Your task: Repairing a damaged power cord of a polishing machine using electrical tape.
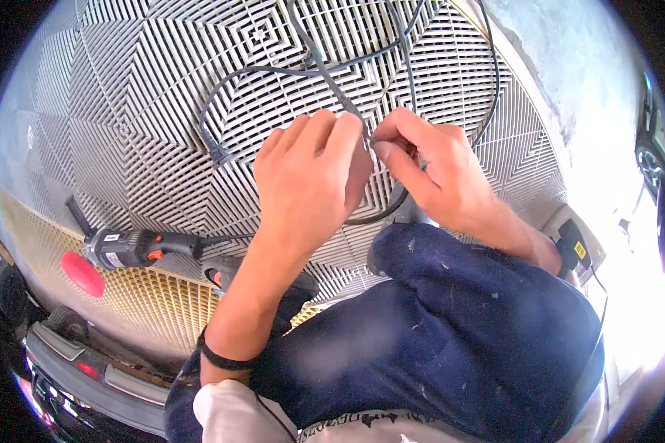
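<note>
My left hand (307, 166) is closed round a dark grey cable (325, 74), which runs up and away over the slatted floor. Its fingertips are hidden behind the knuckles. Close beside it, my right hand (440, 159) pinches thumb and forefinger together at the cable, where a thin piece shows between the two hands. What exactly that piece is, I cannot make out. A loop of black cable (380, 214) curves below the hands. Left of my left hand, a dark plug-like cable end (219, 154) lies on the floor.
A black power polisher (137, 247) with a red pad (83, 275) lies at the left. More black cable (495, 88) loops across the grey floor grating (177, 66). A black box with a yellow label (573, 247) is at the right. Part of a car (96, 376) shows lower left.
</note>
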`<state>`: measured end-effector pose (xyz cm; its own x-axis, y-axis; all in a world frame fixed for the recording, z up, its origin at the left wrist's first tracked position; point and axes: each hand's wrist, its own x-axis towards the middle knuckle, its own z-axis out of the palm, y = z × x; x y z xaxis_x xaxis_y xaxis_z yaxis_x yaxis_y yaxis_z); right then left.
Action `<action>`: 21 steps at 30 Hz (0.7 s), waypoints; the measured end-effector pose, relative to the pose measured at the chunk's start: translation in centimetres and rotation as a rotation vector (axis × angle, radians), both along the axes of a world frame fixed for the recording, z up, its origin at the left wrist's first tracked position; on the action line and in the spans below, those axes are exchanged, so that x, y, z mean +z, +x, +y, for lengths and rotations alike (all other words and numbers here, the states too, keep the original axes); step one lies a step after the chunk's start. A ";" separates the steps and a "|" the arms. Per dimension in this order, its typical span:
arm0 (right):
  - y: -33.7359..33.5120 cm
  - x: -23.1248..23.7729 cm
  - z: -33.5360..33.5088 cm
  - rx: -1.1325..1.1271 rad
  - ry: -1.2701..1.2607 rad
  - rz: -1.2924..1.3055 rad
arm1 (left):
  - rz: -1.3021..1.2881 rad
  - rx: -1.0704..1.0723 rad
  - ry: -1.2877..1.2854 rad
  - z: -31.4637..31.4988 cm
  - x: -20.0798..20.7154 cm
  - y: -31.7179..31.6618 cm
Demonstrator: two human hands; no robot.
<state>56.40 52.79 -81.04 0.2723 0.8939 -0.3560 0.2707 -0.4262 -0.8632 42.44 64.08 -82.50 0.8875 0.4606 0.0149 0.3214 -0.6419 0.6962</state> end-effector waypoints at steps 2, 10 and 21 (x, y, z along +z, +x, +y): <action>0.0 0.0 0.0 0.006 0.002 -0.026 | -0.001 0.072 -0.024 -0.2 -0.4 0.0; -0.1 -0.3 0.1 -0.029 -0.054 -0.014 | 0.040 0.227 -0.089 -0.2 -2.5 0.8; 0.1 0.4 0.4 -0.080 -0.053 0.055 | 0.004 0.334 -0.044 3.7 -4.0 1.1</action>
<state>56.47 53.17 -80.60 0.3209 0.8495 -0.4188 0.1865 -0.4902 -0.8514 43.51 67.79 -86.48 0.6872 0.7263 -0.0148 0.5122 -0.4699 0.7189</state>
